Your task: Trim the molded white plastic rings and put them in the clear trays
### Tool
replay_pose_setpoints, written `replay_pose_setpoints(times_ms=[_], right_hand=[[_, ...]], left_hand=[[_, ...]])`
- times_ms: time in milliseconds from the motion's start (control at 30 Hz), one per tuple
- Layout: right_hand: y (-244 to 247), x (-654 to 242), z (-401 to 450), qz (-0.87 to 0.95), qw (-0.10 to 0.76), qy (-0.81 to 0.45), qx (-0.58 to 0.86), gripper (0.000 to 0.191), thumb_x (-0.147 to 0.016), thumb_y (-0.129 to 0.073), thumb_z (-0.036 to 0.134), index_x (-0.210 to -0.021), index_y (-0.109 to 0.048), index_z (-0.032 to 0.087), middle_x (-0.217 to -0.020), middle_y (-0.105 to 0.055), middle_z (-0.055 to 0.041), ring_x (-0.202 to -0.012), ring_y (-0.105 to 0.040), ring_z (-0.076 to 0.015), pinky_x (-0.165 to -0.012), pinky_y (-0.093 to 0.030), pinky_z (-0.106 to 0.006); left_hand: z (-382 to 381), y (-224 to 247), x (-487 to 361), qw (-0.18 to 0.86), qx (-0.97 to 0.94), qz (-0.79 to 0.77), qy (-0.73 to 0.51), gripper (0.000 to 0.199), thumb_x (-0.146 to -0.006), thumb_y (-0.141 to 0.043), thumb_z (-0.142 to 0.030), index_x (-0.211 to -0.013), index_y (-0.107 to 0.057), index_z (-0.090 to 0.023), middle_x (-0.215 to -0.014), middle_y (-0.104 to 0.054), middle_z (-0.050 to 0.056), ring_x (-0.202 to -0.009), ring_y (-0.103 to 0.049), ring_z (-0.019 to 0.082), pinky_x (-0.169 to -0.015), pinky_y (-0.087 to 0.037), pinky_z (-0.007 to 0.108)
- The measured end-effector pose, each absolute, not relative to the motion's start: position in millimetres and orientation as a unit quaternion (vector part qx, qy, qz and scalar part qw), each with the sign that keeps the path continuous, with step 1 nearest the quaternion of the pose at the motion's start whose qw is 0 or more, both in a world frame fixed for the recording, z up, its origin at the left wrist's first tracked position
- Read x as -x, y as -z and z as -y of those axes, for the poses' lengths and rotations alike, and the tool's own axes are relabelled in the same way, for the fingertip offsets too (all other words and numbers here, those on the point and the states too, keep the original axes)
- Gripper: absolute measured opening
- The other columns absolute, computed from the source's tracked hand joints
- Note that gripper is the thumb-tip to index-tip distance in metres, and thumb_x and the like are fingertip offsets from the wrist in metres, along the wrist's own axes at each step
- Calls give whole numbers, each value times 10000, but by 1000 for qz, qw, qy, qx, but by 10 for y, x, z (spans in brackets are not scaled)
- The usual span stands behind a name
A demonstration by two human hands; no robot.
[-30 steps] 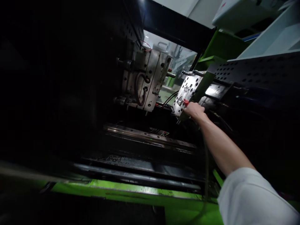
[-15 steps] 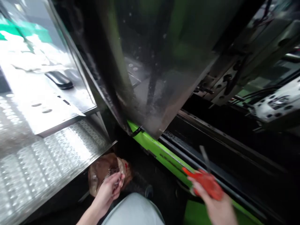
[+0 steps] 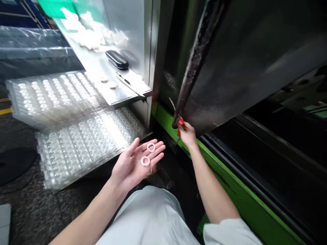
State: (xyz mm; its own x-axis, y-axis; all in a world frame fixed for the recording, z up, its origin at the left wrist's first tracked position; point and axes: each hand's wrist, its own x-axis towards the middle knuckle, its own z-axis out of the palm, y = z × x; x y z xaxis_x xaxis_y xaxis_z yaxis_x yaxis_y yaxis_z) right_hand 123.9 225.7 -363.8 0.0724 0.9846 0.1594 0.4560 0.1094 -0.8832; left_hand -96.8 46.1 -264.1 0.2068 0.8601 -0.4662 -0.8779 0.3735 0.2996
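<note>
1. Two white rings (image 3: 145, 165) lie on the left hand (image 3: 133, 162), near the middle of the frame. One sits where the fingers start, the other up on the fingers.
2. The left hand is flat, palm up, its fingers stretched out.
3. Right of the middle, the right hand (image 3: 189, 135) has its fingers curled round a red tool (image 3: 181, 123).
4. Clear trays (image 3: 42, 170) sit at the left.
5. A black case (image 3: 117, 60) lies on a shiny table (image 3: 121, 94), upper left.

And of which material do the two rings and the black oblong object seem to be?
Two rings: probably plastic, judging by their smooth, milky-white look; rubber possible. Black oblong object: perhaps plastic or leatherette, glossy, with a bright highlight.
</note>
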Motion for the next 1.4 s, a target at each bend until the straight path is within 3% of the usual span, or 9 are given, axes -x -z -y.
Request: replay_pose_setpoints(times_ms=[200,367,533,733,833,1033,1200,1300,1400], right_hand=[[2888,-1243,-916,704,410,-291,502,139,-945,-671,282,-1017,-755,197,-940,-768,-55,-806,-716,-190,-737,-585,-305],[2135,-1020,-507,874,340,-201,283,225,-976,-599,73,-1139,-713,178,-1103,-750,-73,-1004,-690,-198,-935,-577,-354],[2003,-1053,-576,953,166,-69,243,302,-992,-545,80,-1262,-677,113,-1194,-722,-138,-1105,-619,-280,-967,-540,-464],[2050,-1237,-453,956,145,-34,254,283,-1000,-518,75,-1222,-691,106,-1124,-735,-123,-1088,-600,-290,-937,-517,-482],[2057,-1433,-403,941,212,-67,255,244,-971,-573,78,-1174,-700,127,-1085,-747,-110,-1045,-624,-272,-938,-539,-474],[1951,-2404,-345,776,485,-190,355,354,-828,-756,101,-1148,-732,251,-974,-730,-64,-887,-652,-247,-767,-576,-434],[1906,-3665,-460,621,626,-151,446,283,-764,-866,186,-1022,-791,274,-900,-698,-49,-814,-650,-208,-686,-555,-349],[1818,-4352,-678,530,673,-109,504,281,-709,-931,274,-957,-798,267,-869,-725,-24,-732,-658,-160,-652,-552,-291],[1588,-4952,-1127,435,755,-121,475,326,-623,-957,337,-874,-782,223,-784,-717,-2,-646,-622,-117,-595,-517,-242]], left_hand=[[-435,2586,924,792,3,-231,-564,686,-1084,-407,-499,-1466,-471,68,-1480,-532,319,-1384,-549,400,-1077,-590,483],[-451,2545,819,810,-5,-193,-553,696,-1083,-393,-541,-1413,-545,53,-1453,-575,283,-1385,-554,366,-1106,-563,424],[-430,2527,699,851,-17,-191,-490,681,-1084,-374,-567,-1347,-632,6,-1365,-661,213,-1258,-649,280,-996,-606,320],[-399,2511,497,875,-26,-165,-455,638,-1077,-424,-544,-1330,-655,-5,-1387,-653,206,-1299,-627,300,-1083,-557,336],[-411,2495,331,881,-38,-170,-440,623,-1083,-418,-527,-1356,-636,-12,-1441,-615,212,-1361,-584,314,-1104,-548,351],[-514,2394,-210,871,-51,-190,-450,477,-1088,-436,-342,-1349,-621,12,-1465,-576,260,-1403,-538,364,-1133,-548,432],[-663,2475,-747,844,-98,-291,-439,355,-954,-623,-90,-1299,-676,-26,-1375,-655,230,-1262,-663,315,-1033,-618,343],[-705,2740,-1006,819,-140,-368,-416,386,-862,-758,-148,-1247,-733,-139,-1402,-659,155,-1323,-623,298,-1059,-606,330],[-805,3065,-1223,782,-205,-439,-391,527,-697,-885,-393,-1200,-761,-299,-1388,-684,52,-1423,-531,297,-1170,-530,369]])
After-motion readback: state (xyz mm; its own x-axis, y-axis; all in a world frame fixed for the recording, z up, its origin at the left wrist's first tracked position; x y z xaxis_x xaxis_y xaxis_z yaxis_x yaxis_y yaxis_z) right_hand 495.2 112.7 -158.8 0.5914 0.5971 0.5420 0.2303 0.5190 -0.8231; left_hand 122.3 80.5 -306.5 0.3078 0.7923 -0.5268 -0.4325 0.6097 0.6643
